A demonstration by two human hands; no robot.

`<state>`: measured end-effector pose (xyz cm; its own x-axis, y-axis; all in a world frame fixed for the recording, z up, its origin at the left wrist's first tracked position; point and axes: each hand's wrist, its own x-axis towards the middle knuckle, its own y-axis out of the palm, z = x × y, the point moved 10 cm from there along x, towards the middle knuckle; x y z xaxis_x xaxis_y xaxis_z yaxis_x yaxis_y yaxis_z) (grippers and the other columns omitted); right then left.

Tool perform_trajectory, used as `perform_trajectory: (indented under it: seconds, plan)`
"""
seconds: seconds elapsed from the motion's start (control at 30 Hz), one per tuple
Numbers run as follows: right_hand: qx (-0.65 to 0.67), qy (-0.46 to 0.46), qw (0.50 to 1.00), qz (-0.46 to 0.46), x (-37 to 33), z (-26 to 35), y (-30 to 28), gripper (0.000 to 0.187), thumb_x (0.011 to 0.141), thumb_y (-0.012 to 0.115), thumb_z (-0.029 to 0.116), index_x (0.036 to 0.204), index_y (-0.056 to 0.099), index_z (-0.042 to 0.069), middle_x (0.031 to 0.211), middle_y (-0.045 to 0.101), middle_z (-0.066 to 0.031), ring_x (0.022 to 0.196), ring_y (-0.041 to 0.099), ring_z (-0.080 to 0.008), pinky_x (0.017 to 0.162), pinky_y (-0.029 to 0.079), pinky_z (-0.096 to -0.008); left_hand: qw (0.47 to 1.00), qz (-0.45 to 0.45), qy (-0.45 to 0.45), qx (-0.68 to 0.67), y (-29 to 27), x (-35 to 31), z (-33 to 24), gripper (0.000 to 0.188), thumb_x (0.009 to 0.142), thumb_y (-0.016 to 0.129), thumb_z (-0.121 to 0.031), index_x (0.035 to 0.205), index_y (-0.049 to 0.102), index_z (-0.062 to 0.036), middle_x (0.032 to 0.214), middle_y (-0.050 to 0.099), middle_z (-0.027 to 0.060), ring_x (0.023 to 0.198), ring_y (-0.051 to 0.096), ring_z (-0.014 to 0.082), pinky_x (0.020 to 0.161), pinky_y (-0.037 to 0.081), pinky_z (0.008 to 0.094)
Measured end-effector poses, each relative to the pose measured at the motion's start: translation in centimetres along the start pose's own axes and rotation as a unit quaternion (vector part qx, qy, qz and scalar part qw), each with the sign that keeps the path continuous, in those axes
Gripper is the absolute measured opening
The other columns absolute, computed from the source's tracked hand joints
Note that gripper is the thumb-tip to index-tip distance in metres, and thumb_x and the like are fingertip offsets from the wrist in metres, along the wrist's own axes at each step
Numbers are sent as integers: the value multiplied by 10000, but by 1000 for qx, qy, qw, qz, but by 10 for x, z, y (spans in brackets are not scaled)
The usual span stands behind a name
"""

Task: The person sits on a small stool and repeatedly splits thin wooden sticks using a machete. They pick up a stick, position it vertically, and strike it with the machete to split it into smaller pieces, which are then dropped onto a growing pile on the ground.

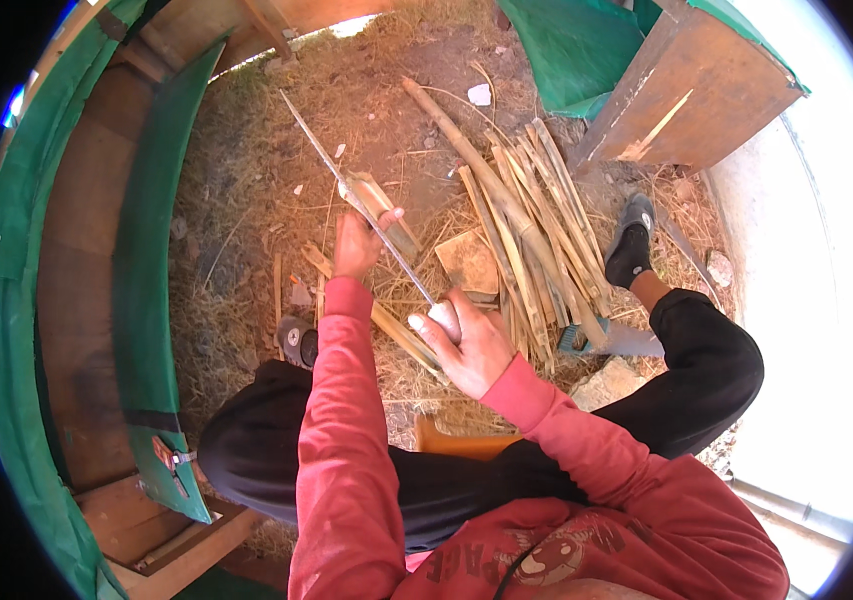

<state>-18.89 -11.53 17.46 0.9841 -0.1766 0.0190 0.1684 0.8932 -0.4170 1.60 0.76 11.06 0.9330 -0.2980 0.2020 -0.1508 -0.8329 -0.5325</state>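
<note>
The scene is bright, and the daylight looks strongest on the right side. There the white wall [816, 300] is overexposed, so most of its surface detail is lost. A pale haze of light lies over the ground [236, 190] and makes its contrast weak. At the left, the wooden panel [86, 280] is dimmer, and the black trousers [711, 350] show few folds. The green sheet [151, 250] bends strongly near the round, black rim, where blue colour fringes appear. The long knife [408, 268] is readable, but its edges look slightly soft.
</note>
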Motion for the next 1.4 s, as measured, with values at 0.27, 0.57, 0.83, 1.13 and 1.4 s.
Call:
perform_trajectory:
  seconds: [0.27,0.57,0.83,1.13,1.4]
  plan:
    - [108,26,993,38,-10,11,-6,304,939,634,306,917,528,22,598,529,-128,487,548,-246,499,421,-374,1000,-3,-15,-7,-9,-14,-23,371,885,696,-327,1013,696,21,833,695,210,776,692,254,735,522,401]
    - [46,-23,999,-4,-10,18,-10,316,910,670,272,994,537,-2,648,592,-143,547,613,-294,523,454,-382,1000,-29,-3,-4,-6,-15,-15,366,891,687,-328,1020,692,15,853,702,212,790,695,325,750,519,412]
    - [-6,1,1000,-17,-6,9,0,319,903,678,247,1005,524,-13,699,625,-183,609,641,-355,563,486,-418,996,-27,7,90,-7,-17,-17,391,901,664,-353,1024,680,18,850,693,231,782,679,359,743,505,426]
    - [11,18,1000,2,-11,10,8,319,910,669,252,983,517,-18,687,625,-181,603,643,-356,556,482,-424,998,25,-49,5,-14,-30,-14,487,899,664,-358,1193,611,27,1107,658,264,1085,635,358,926,474,434]
    - [158,75,984,39,-18,10,15,424,979,515,407,1075,511,-6,789,621,-231,707,640,-392,621,486,-467,958,43,-257,-120,-23,-167,-109,591,1029,385,-464,1349,485,23,1135,649,189,1053,627,269,896,484,359]
